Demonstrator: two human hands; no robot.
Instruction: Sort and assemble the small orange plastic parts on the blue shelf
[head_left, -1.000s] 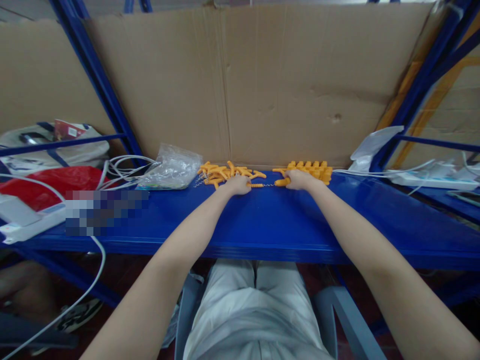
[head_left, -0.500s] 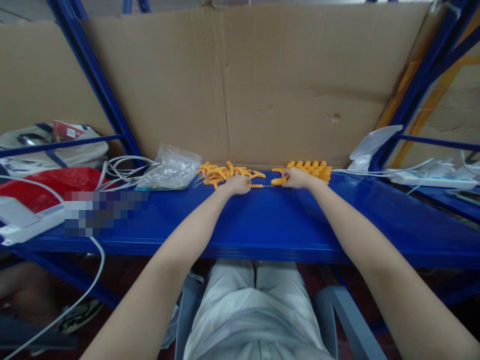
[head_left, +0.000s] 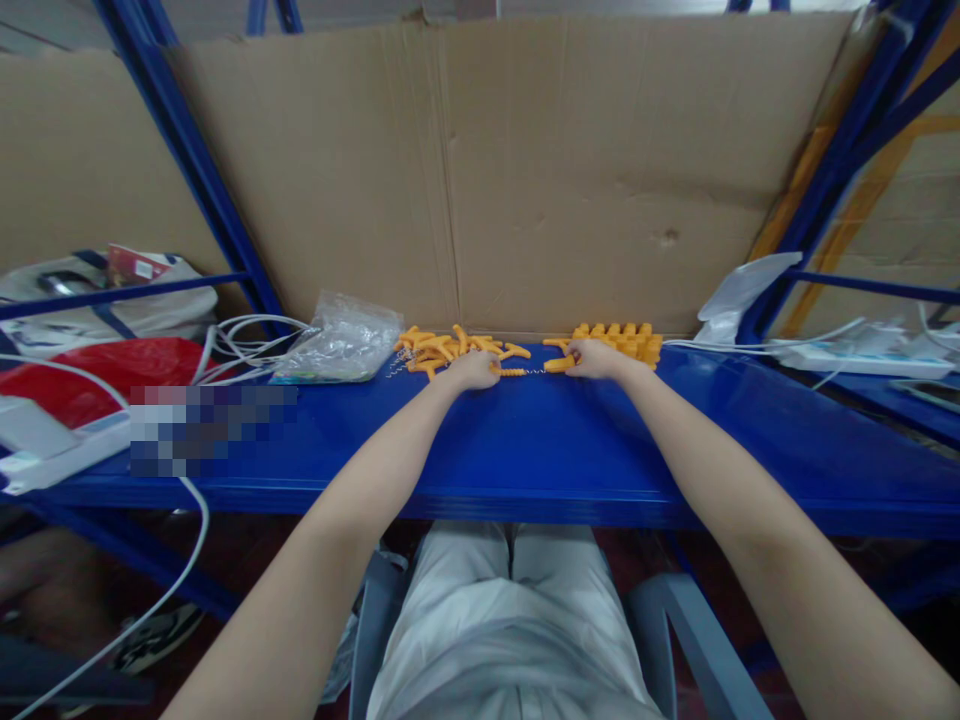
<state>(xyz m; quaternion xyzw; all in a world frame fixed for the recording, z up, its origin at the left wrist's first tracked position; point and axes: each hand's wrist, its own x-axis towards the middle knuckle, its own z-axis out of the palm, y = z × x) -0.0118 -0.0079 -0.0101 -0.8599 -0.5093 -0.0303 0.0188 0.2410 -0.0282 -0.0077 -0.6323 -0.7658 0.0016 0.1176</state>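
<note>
My left hand (head_left: 474, 371) is closed on an orange ridged rod (head_left: 513, 372), which points right from its fingers. A thin metal spring (head_left: 536, 372) stretches from the rod's end toward my right. My right hand (head_left: 590, 359) is closed on an orange piece (head_left: 556, 365) whose end sticks out to the left. Beside and behind my left hand lies a loose pile of orange branched pieces (head_left: 435, 347), with small springs at its left. Orange blocks (head_left: 637, 342) stand in rows just behind my right hand, partly hidden by it.
Clear plastic bags (head_left: 345, 340) lie left of the pile on the blue table (head_left: 525, 450). Farther left are white cables, a red bag (head_left: 105, 375) and a power strip (head_left: 67, 450). A cardboard sheet (head_left: 562, 170) stands behind, between blue posts. Another power strip (head_left: 862, 360) is at right.
</note>
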